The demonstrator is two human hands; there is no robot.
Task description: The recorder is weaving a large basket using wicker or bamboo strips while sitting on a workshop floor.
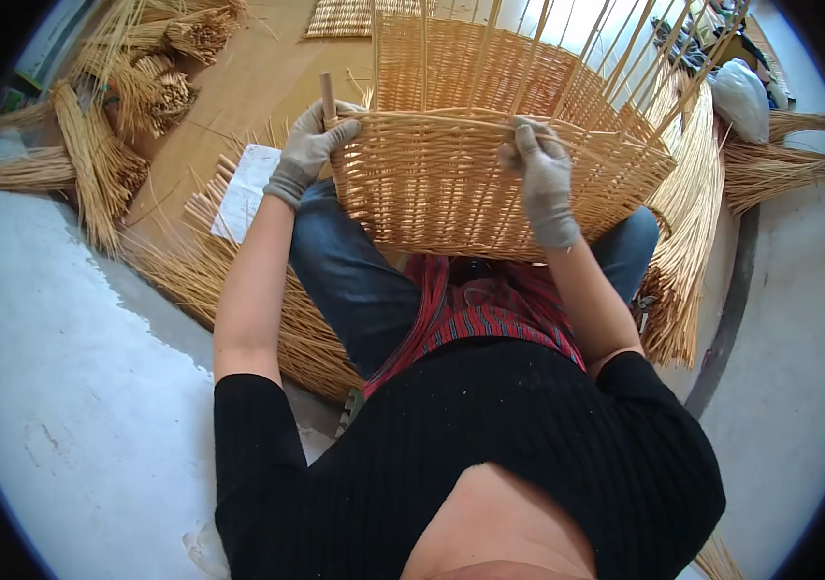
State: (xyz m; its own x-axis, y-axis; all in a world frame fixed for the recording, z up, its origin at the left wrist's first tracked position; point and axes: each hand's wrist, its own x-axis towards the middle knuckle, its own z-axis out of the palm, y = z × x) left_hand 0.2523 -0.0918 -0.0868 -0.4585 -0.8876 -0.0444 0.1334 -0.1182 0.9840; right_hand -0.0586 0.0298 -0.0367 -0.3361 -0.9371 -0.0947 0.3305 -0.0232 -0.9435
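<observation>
A half-woven wicker basket (451, 179) rests across my thighs, its near wall facing me and thin upright stakes (538, 58) rising from its walls. My left hand (308, 153), in a grey glove, is closed around the basket's near left corner, beside a thick corner post (327, 92). At the top of the near wall my right hand (543, 174), gloved too, has its fingers curled in on a willow strand (606, 150) that lies along the weave. The fingertips of the right hand are partly hidden, and the basket's inner floor is out of sight.
Bundles of willow rods (108, 159) lie at the far left, and loose rods (209, 280) spread beside my left leg. A long bundle (693, 193) stands to the right, near a white plastic bag (741, 97). A paper sheet (246, 188) and a woven panel (340, 17) lie on the board.
</observation>
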